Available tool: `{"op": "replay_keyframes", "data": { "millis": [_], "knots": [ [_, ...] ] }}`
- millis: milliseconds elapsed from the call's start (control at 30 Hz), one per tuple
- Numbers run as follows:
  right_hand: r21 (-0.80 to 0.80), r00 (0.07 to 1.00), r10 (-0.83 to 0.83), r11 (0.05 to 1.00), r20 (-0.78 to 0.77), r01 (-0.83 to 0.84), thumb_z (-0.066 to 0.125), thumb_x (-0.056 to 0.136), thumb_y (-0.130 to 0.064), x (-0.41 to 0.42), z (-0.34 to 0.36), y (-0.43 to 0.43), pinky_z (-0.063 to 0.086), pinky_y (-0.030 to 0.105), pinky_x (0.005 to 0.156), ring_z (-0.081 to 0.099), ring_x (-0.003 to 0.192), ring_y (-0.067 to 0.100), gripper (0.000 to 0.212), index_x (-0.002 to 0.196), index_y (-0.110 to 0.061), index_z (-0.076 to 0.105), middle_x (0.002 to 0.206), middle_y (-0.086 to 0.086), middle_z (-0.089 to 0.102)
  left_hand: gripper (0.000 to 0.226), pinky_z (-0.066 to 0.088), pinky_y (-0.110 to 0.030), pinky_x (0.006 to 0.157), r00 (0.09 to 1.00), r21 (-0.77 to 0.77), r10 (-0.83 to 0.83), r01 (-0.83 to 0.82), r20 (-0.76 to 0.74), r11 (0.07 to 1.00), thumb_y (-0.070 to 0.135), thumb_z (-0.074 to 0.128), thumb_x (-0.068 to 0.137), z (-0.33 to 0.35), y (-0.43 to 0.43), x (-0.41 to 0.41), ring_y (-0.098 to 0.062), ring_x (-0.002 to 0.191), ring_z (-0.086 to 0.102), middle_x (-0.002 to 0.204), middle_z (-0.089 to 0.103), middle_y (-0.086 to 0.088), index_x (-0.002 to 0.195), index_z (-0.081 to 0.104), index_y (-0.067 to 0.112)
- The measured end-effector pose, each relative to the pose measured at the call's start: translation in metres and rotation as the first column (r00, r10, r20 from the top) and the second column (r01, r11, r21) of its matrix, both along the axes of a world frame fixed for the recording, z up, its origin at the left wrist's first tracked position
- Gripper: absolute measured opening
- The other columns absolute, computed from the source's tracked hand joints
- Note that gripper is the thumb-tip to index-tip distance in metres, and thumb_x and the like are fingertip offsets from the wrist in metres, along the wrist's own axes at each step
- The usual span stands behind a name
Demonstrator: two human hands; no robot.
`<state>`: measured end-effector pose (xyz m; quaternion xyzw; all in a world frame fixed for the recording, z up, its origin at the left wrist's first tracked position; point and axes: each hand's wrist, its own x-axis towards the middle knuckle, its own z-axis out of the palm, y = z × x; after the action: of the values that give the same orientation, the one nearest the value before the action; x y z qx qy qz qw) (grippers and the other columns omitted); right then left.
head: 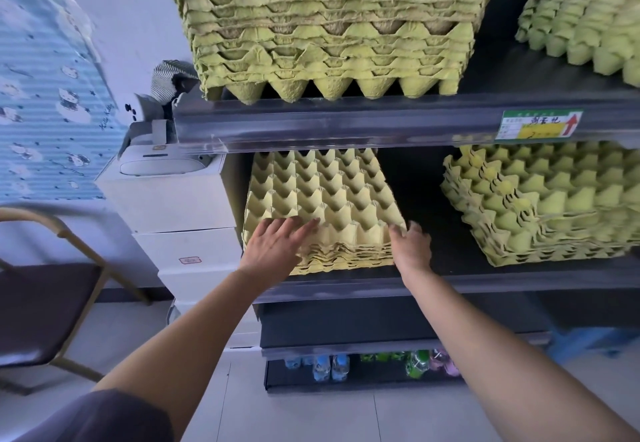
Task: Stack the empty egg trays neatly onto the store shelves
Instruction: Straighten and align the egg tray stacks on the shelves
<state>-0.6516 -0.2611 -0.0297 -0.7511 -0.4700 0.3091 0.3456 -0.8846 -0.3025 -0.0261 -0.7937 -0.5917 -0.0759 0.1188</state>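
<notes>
While both hands sit on the pale yellow tray stack (322, 199) on the middle shelf (450, 282), my left hand (273, 247) lies flat on its front-left, fingers straight. My right hand (412, 247) curls round the front-right corner. Trays are nested pulp cups with ragged edges.

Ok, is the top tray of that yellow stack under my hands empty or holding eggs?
Empty: every cup visible in the top tray shows bare cardboard, no eggs.

We're counting four stacks of egg trays (329, 26) (585, 15) (322, 199) (540, 209), two hands (277, 246) (412, 249), one shelf price label (540, 124) and one chair (45, 303).
</notes>
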Motion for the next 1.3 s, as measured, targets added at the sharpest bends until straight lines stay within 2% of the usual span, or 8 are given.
{"op": "replay_keyframes", "data": {
  "millis": [133, 300, 500, 633, 767, 933, 1167, 1300],
  "knots": [
    [0.348, 0.984, 0.035, 0.932, 0.177, -0.096, 0.055, 0.093, -0.022, -0.019, 0.01, -0.027, 0.045, 0.033, 0.071, 0.053, 0.095, 0.026, 0.023, 0.109, -0.006, 0.053, 0.11, 0.011, 0.051, 0.075, 0.035, -0.047, 0.099, 0.978, 0.083, 0.084, -0.101, 0.191, 0.991, 0.036, 0.073, 0.075, -0.004, -0.009, -0.023, -0.036, 0.114, 0.05, 0.126, 0.052, -0.013, 0.14, 0.038, 0.025],
    [0.021, 0.941, 0.302, 0.953, -0.153, -0.303, 0.054, 0.094, -0.027, -0.066, 0.007, -0.047, 0.045, 0.03, 0.069, 0.055, 0.08, 0.019, 0.017, 0.095, -0.01, 0.055, 0.088, 0.005, 0.056, 0.072, 0.029, -0.046, 0.103, 0.835, -0.175, 0.328, -0.278, 0.442, 0.944, 0.038, 0.062, 0.086, -0.011, -0.02, -0.04, -0.033, 0.129, 0.033, 0.144, 0.029, -0.011, 0.146, 0.024, 0.026],
    [-0.362, 0.769, -0.11, 0.917, -0.629, -0.165, 0.061, 0.088, -0.045, -0.115, 0.007, -0.055, 0.049, 0.04, 0.079, 0.059, 0.092, 0.028, 0.04, 0.107, -0.012, 0.049, 0.109, 0.015, 0.058, 0.069, 0.035, -0.04, 0.101, 0.337, -0.481, 0.504, -0.157, 0.795, 0.863, 0.038, 0.05, 0.093, -0.012, -0.022, -0.035, -0.034, 0.125, 0.04, 0.139, 0.033, -0.016, 0.149, 0.013, 0.02],
    [-0.419, 0.665, -0.235, 0.899, -0.709, -0.128, 0.063, 0.082, -0.055, -0.135, 0.012, -0.049, 0.048, 0.041, 0.082, 0.053, 0.093, 0.028, 0.05, 0.11, -0.017, 0.045, 0.12, 0.014, 0.05, 0.026, 0.045, -0.031, 0.071, -0.055, -0.546, 0.543, -0.05, 0.838, 0.837, 0.035, 0.041, 0.098, -0.009, -0.017, -0.034, -0.023, 0.097, 0.056, 0.101, 0.059, -0.003, 0.112, 0.047, 0.014],
    [-0.454, 0.592, -0.307, 0.884, -0.745, -0.113, 0.06, 0.08, -0.063, -0.153, 0.009, -0.046, 0.047, 0.047, 0.091, 0.051, 0.098, 0.032, 0.061, 0.118, -0.017, 0.047, 0.121, 0.011, 0.045, 0.02, 0.043, -0.031, 0.072, -0.21, -0.625, 0.627, 0.083, 0.75, 0.776, 0.038, 0.04, 0.098, -0.01, -0.01, -0.036, -0.017, 0.079, 0.055, 0.089, 0.059, -0.002, 0.097, 0.051, 0.02],
    [-0.397, 0.436, -0.312, 0.911, -0.844, -0.115, 0.068, 0.071, -0.065, -0.163, 0.003, -0.049, 0.048, 0.044, 0.082, 0.054, 0.095, 0.025, 0.073, 0.122, -0.016, 0.052, 0.115, 0.008, 0.054, 0.049, 0.04, -0.035, 0.07, -0.206, -0.675, 0.682, 0.115, 0.702, 0.729, 0.035, 0.056, 0.065, -0.001, -0.001, -0.04, -0.026, 0.077, 0.054, 0.083, 0.058, -0.01, 0.107, 0.055, 0.01],
    [-0.411, 0.41, -0.382, 0.911, -0.828, 0.019, 0.083, 0.059, -0.055, -0.174, 0.018, -0.033, 0.049, 0.051, 0.064, 0.06, 0.096, 0.037, 0.087, 0.125, -0.016, 0.041, 0.114, 0.013, 0.058, 0.051, 0.038, -0.027, 0.058, -0.151, -0.676, 0.677, 0.065, 0.72, 0.734, 0.046, 0.056, 0.082, -0.002, -0.003, -0.026, -0.02, 0.072, 0.054, 0.087, 0.057, -0.005, 0.119, 0.047, 0.012],
    [-0.336, 0.502, -0.28, 0.941, -0.818, -0.024, 0.072, 0.067, -0.053, -0.17, 0.013, -0.02, 0.052, 0.053, 0.083, 0.062, 0.1, 0.037, 0.078, 0.126, -0.009, 0.046, 0.116, 0.015, 0.06, 0.046, 0.037, -0.027, 0.058, -0.021, -0.627, 0.633, 0.116, 0.774, 0.771, 0.044, 0.058, 0.085, -0.001, -0.016, -0.023, -0.016, 0.08, 0.053, 0.097, 0.059, 0.001, 0.124, 0.046, 0.023]
  ]
}}
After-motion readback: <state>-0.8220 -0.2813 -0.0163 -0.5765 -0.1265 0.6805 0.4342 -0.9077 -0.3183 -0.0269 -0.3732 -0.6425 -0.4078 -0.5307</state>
